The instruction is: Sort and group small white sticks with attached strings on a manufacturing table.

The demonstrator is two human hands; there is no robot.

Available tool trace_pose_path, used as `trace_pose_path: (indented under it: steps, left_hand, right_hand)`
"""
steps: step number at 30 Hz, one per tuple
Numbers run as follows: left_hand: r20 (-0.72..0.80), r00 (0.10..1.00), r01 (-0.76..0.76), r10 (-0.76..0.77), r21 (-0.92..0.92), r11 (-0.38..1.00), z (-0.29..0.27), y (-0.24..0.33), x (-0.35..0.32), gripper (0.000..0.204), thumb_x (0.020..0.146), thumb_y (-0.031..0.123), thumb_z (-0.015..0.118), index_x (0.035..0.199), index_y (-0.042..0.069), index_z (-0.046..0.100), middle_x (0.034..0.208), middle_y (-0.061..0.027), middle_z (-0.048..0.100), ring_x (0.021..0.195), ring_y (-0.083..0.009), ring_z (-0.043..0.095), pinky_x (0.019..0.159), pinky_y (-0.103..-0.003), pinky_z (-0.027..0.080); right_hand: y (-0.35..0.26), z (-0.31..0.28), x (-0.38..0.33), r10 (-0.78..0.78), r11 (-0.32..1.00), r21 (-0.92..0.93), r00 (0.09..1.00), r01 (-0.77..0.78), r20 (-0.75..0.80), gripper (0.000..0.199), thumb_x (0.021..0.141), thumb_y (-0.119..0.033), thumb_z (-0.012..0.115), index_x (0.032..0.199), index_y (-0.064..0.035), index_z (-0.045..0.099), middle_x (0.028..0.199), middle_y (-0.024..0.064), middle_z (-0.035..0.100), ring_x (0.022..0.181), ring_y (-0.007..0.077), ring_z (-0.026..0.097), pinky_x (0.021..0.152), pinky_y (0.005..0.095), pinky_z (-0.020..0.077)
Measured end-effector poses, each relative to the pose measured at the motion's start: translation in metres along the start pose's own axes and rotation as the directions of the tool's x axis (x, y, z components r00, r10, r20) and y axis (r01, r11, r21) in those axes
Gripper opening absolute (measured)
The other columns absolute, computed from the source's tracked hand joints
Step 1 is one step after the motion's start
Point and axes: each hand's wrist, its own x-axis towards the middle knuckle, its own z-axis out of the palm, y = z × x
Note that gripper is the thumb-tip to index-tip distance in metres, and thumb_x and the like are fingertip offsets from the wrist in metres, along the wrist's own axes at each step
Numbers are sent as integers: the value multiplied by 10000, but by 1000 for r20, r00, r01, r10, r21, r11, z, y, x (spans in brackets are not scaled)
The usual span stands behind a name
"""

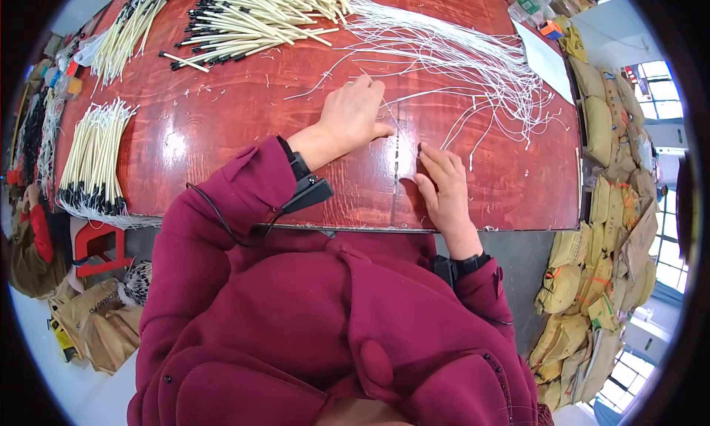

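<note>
- The left hand [353,115] lies flat, fingers spread on thin white strings [458,63].
- The right hand [442,183], loosely curled, pinches a small dark piece at its fingertips [421,151], near the table's [222,115] front edge.
- Bare wood lies left of the hands.
- Bundles of cream sticks [96,152] line the left and far edges.
- Stacked sacks [599,204] crowd the right side.

- Illumination: bright, even daylight; windows [654,78] at the right rim are overexposed.
- Glare: the glossy red bench [222,123] shows white specular patches, strongest near its centre between the hands and at its left part.
- Shadows: soft and short beneath the hands.
- Distortion: fisheye; bench edges curve, and a black vignette rings the frame.
- Focus: sharp centrally, softer toward the rim.
</note>
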Motion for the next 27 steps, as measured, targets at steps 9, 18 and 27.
trace_pose_path:
  steps: [9,18,27]
  left_hand:
    - [67,994,-88,82,98,991,21,-18,-12,223,908,207,652,1003,15,591,1002,-184,644,889,-376,668,737,-478,554]
    - [861,499,24,-95,96,995,-183,-72,-138,188,835,196,669,860,10,653,824,-213,655,796,-429,632,698,-498,496]
    - [41,958,-286,284,70,956,-86,-64,-50,297,872,158,701,1135,37,637,1120,-132,633,1013,-347,625,835,-443,521]
  right_hand:
    - [0,10,6,10,997,81,998,-5,-60,338,861,-86,707,1186,7,701,1269,125,678,1137,322,572,1009,409,447]
    - [7,7,2,24,996,84,998,-19,-55,349,856,-90,712,1193,1,704,1277,108,679,1146,314,564,1016,406,435]
    - [3,7,5,-5,998,61,1000,7,-24,363,852,-88,714,1204,-5,701,1295,104,672,1152,313,565,1031,411,422]
